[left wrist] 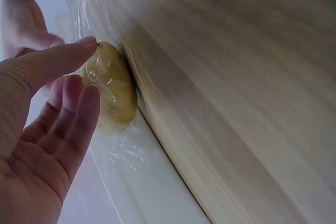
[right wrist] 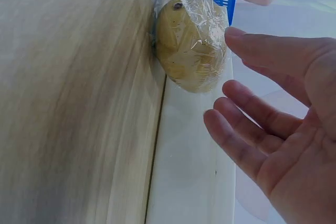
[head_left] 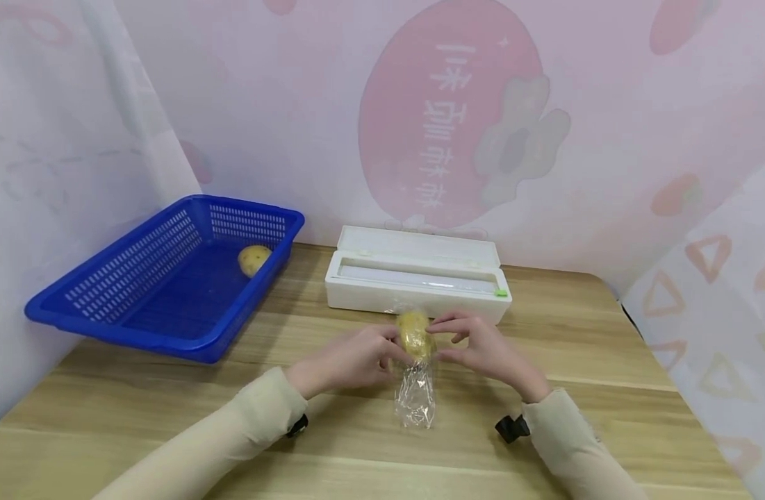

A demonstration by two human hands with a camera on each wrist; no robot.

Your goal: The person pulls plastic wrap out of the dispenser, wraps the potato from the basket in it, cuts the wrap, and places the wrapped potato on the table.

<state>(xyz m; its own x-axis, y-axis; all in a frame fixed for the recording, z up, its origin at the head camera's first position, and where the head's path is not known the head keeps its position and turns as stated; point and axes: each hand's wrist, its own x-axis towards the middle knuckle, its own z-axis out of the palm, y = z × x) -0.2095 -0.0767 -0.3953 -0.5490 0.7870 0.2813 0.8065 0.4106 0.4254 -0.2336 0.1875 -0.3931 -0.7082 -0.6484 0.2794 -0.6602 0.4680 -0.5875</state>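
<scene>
A yellow potato [head_left: 414,335] in clear plastic wrap [head_left: 415,399] is between the two hands, with loose film trailing toward the person. My left hand [head_left: 360,353] holds the potato from the left, its thumb and fingers curled at the wrapped side [left wrist: 109,85]. At the right side, my right hand [head_left: 479,347] has its fingers spread and loosely bent. In the right wrist view, a gap shows between most of these fingers and the potato [right wrist: 189,51]; the thumb tip is close to the film.
Behind the potato stands a long white box [head_left: 413,297] with its lid raised and a green slider [head_left: 501,293] at its right end. To the left, a blue basket [head_left: 210,340] contains another potato [head_left: 254,260]. Printed cloth [head_left: 282,125] hangs behind the wooden table [head_left: 582,347].
</scene>
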